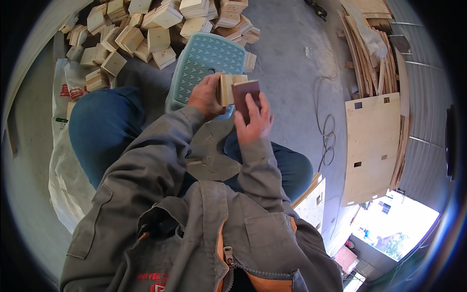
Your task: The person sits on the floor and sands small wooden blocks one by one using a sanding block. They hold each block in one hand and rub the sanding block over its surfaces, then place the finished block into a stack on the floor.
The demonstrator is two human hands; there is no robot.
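Note:
My left hand is closed round a small stack of pale wooden blocks, held over a blue-green plastic stool with a raised pattern on its top. In my right hand is a reddish-brown sanding block, its fingers laid along the flat brown face. The sanding block is up against the right side of the wooden blocks, overlapping them in view. My left palm and the underside of the sanding block are hidden.
Many loose wooden blocks lie heaped beyond the stool and to its left. A white sack spreads by my left knee. On the right are a thin cable, stacked wood strips and a plywood sheet with square holes.

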